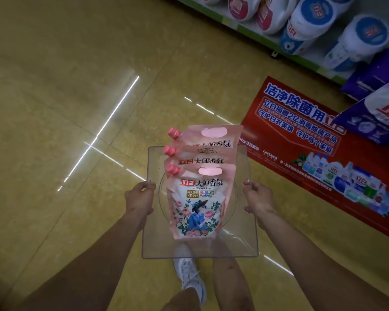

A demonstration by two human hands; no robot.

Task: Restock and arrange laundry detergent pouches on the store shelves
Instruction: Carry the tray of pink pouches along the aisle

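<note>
Detergent pouches [195,209], three pink ones with pink caps at their upper left corners, lie overlapped one behind another inside a clear tray [200,254]. The left hand [139,199] grips the left rim of the tray with curled fingers, and the right hand [257,199] grips the right rim the same way, above the yellow tiled floor [54,108]. A white shoe [190,277] shows under the tray. At right lies a red floor sticker [301,131], and beyond it is the shelf [245,25] with white bottles [312,19] and purple bags [380,108].
</note>
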